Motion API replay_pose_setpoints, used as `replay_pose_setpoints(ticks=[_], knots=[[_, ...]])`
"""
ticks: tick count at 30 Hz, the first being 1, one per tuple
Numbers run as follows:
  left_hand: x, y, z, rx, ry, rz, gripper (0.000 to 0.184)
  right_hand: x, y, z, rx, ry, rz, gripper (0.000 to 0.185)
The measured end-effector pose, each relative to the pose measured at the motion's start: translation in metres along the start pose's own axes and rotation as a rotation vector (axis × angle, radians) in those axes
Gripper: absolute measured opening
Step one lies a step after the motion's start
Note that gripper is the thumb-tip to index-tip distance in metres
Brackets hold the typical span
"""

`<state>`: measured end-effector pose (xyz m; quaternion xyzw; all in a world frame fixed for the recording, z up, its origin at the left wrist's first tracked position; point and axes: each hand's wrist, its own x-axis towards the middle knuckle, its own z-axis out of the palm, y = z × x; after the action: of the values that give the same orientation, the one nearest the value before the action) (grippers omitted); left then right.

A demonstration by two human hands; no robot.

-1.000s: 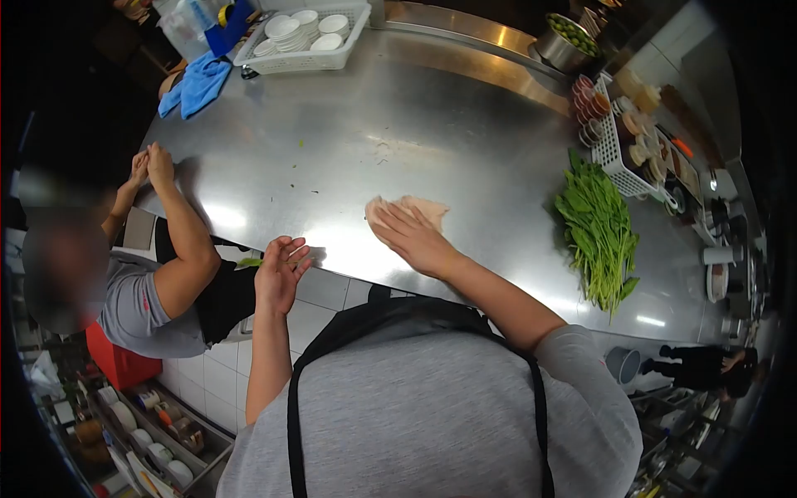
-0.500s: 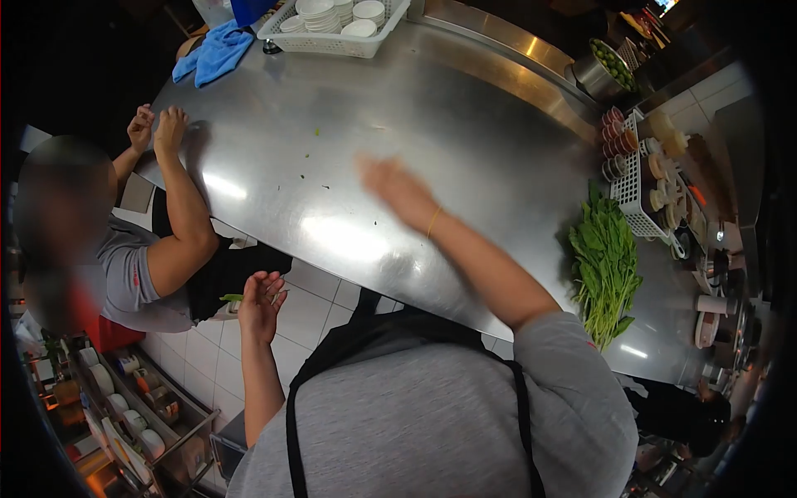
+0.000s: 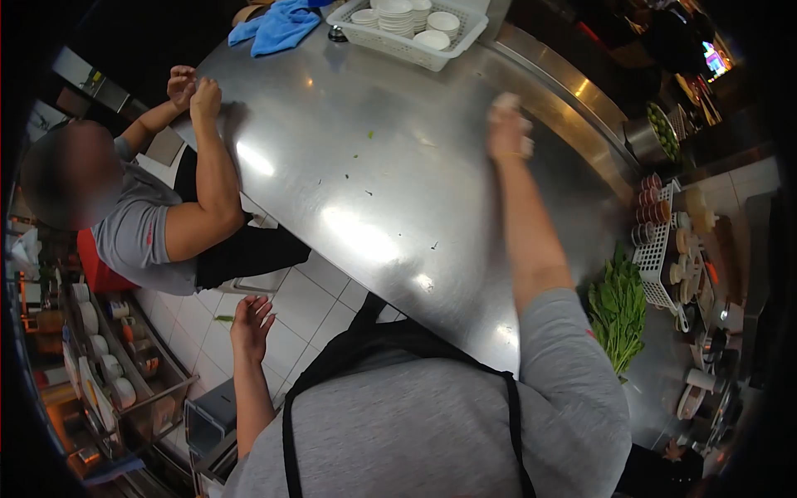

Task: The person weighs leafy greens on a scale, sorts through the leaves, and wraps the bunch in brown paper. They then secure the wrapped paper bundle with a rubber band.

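My right hand (image 3: 509,137) reaches across the steel counter (image 3: 448,191) toward its raised back edge. Its fingers are closed over a white cloth (image 3: 506,101); only pale bits of it show at the fingers, and motion blurs them. My left hand (image 3: 251,325) hangs beside my apron, off the counter, with its fingers half bent, apart and holding nothing. A green leaf scrap (image 3: 222,318) appears just left of it, seemingly on the tiled floor. Small dark and green scraps (image 3: 369,192) are scattered over the middle of the counter.
A bunch of leafy greens (image 3: 618,311) lies at the counter's right end, by a white basket (image 3: 656,249) of jars. A basket of small white dishes (image 3: 407,41) and a blue cloth (image 3: 278,29) sit at the back. A co-worker (image 3: 141,216) stands at the left edge.
My right hand has swept away from me and to the right over the counter. The view has turned, shifting the counter. My left hand stays low at my side.
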<state>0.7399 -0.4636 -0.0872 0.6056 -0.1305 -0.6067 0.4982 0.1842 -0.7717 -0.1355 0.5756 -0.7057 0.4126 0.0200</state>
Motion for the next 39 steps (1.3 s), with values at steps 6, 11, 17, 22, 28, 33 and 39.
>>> replay_pose_setpoints(ticks=[6, 11, 17, 22, 28, 33, 39], knots=[[0.01, 0.02, 0.05, 0.053, -0.113, 0.025, 0.028, -0.129, -0.257, 0.076, 0.519, -0.859, -0.297, 0.041], [0.016, 0.021, 0.042, 0.058, -0.127, 0.033, 0.027, -0.216, -0.26, -0.001, 0.696, -0.911, -0.826, 0.035], [0.011, 0.008, 0.017, 0.058, -0.044, -0.024, 0.027, -0.137, -0.198, -0.094, 0.781, -0.896, 0.06, 0.028], [0.012, 0.003, 0.029, 0.095, -0.074, -0.037, 0.027, -0.076, -0.09, 0.005, 0.376, -0.432, 0.093, 0.032], [0.02, 0.001, 0.04, 0.161, -0.171, -0.049, 0.026, -0.244, -0.219, -0.05, 0.592, -1.128, -0.426, 0.027], [0.029, -0.011, 0.013, 0.256, -0.128, -0.105, 0.025, -0.197, -0.148, -0.126, 0.941, -0.679, 0.115, 0.032], [0.018, -0.005, 0.034, 0.17, -0.207, -0.115, 0.022, -0.19, -0.129, -0.15, 0.639, -0.626, 0.08, 0.025]])
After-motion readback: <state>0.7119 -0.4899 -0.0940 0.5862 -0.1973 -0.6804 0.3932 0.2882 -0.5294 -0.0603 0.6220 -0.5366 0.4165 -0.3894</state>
